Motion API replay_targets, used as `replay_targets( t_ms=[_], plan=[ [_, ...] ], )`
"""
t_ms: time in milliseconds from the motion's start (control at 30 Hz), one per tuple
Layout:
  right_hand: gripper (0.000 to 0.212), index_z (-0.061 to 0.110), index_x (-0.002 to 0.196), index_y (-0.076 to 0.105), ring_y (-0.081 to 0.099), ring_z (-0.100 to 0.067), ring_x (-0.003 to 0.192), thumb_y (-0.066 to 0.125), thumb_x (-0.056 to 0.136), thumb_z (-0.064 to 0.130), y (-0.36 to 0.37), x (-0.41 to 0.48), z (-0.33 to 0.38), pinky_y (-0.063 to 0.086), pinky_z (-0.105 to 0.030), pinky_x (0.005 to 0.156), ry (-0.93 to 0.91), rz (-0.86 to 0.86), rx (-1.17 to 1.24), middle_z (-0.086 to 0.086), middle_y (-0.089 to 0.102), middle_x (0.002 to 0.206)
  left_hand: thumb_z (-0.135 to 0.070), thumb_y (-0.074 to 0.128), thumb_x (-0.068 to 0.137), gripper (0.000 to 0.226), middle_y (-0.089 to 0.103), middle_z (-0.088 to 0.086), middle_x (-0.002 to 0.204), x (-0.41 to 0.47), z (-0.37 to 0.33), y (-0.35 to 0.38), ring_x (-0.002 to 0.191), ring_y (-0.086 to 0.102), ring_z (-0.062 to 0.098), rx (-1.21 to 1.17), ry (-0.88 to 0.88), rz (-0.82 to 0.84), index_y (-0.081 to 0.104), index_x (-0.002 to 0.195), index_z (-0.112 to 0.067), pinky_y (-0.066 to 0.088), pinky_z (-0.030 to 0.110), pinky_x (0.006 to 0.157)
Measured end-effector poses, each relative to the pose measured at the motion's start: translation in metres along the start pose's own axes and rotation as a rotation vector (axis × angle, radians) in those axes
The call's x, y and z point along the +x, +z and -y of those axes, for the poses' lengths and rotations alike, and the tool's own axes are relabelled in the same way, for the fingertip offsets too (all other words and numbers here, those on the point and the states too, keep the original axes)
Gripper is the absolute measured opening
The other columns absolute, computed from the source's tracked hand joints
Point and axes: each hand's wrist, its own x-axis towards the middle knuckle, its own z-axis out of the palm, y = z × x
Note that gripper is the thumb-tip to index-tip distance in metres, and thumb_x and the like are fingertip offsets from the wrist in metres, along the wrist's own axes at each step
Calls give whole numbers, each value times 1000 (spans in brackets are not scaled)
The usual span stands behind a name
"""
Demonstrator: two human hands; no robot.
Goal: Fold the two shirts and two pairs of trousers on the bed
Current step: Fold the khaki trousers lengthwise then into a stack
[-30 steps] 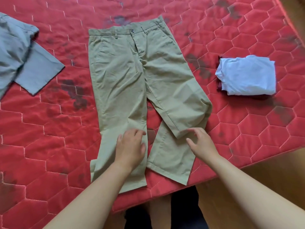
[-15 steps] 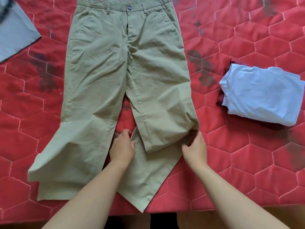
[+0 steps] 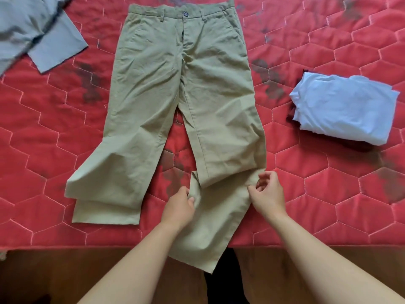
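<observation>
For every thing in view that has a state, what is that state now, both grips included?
khaki trousers: spread out, buttoned, each leg folded over its lower part
left grip: holds inner edge of one lower leg
right grip: pinches its outer edge
grey garment: unfolded, rumpled
white shirt: folded, on a dark garment

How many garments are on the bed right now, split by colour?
Khaki: 1, the khaki trousers, laid out in the middle.
Grey: 1, the grey garment, far left, partly out of frame.
White: 1, the folded white shirt.
Dark: 1, a dark garment under the white shirt, only its edge showing.
Total: 4
</observation>
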Motion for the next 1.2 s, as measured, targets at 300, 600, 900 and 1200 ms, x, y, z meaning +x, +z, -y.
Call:
replay_targets(
  t_ms=[300,600,900,1200],
  plan=[
    [43,18,119,47,56,-7,73,64,80,15,-52,-25,-19,45,-23,67,-114,143,-161,4,59,86,-22,50,90,24,58,-2,114,-43,-2,14,108,54,17,5,124,-17,51,113,-20,45,35,91],
    [25,14,107,58,55,-12,83,63,83,14,39,12,79,48,-29,78,-298,352,-152,1,57,98,-19,52,87,20,59,-3,103,47,-20,-57,96,56,14,-84,48,-146,55,107,-19,44,29,83],
    [18,19,102,60,49,-3,84,62,85,23,146,-22,121,41,-19,80,-439,616,-223,8,56,95,-14,50,87,19,61,-3,101,36,60,-114,89,58,18,-113,-30,-325,59,102,-20,47,34,79],
    [43,21,116,47,53,-11,103,68,80,32,209,-104,102,45,-27,87,-324,590,-293,6,53,112,-9,50,85,21,47,2,111,-19,184,-120,103,51,26,-142,-358,-460,49,104,-19,44,38,79]
  ],
)
